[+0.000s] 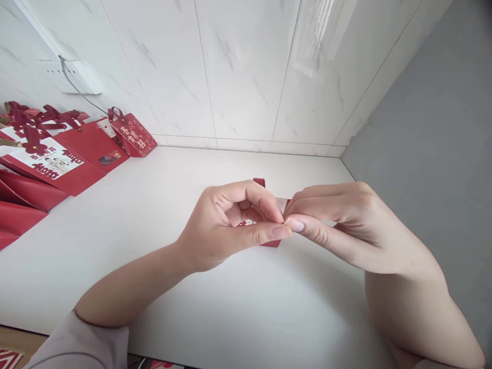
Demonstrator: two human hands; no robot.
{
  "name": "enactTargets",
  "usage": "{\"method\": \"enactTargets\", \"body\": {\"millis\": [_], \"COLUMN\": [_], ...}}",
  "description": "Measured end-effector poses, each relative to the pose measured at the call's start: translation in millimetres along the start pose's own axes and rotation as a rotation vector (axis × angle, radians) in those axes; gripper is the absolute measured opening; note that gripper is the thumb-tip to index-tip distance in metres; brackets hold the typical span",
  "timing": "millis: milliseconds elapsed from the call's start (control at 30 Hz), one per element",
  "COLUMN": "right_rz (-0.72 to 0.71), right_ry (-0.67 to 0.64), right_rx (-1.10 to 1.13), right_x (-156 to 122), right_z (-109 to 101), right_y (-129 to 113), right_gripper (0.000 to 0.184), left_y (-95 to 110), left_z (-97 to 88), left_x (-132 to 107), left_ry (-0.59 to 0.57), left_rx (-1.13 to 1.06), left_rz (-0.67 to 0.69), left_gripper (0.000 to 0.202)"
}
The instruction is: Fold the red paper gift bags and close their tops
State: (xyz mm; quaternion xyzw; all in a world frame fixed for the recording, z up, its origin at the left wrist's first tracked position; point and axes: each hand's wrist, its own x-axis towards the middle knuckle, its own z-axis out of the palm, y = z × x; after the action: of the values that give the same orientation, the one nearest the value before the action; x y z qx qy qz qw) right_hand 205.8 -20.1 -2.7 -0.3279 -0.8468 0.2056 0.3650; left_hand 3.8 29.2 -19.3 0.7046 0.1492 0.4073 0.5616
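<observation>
Watching remotely, I list: left hand and right hand, each pinched thumb to finger, tips meeting above the desk; whether anything is held between them I cannot tell. Item: red bag, on the desk behind the hands, mostly hidden. Step, as I judge it: fine fingertip work, the next move calling for a light, steady pinch.
</observation>
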Motion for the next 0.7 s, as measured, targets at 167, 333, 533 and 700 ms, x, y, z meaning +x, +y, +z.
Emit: {"method": "enactTargets", "body": {"millis": [167, 333, 533, 700], "right_rz": [-0.001, 0.01, 0.018, 0.025], "right_ry": [-0.023, -0.03, -0.026, -0.066], "right_rx": [-0.006, -0.073, -0.134, -0.108], "right_x": [-1, -3, -5, -4], "right_z": [-2, -4, -4, -4], "right_y": [0, -3, -6, -6], "right_gripper": [0.034, 0.031, 0.03, 0.03], "left_y": [4, 9, 10, 11], "left_z": [1.7, 1.5, -0.3, -2.2], "left_x": [0, -1, -1, -1], "left_ry": [0.012, 0.0, 0.003, -0.046], "left_rx": [0.007, 0.071, 0.109, 0.09], "left_rz": [-0.049, -0.135, -0.174, -0.223], "left_gripper": [0.016, 0.019, 0.019, 0.015]}}
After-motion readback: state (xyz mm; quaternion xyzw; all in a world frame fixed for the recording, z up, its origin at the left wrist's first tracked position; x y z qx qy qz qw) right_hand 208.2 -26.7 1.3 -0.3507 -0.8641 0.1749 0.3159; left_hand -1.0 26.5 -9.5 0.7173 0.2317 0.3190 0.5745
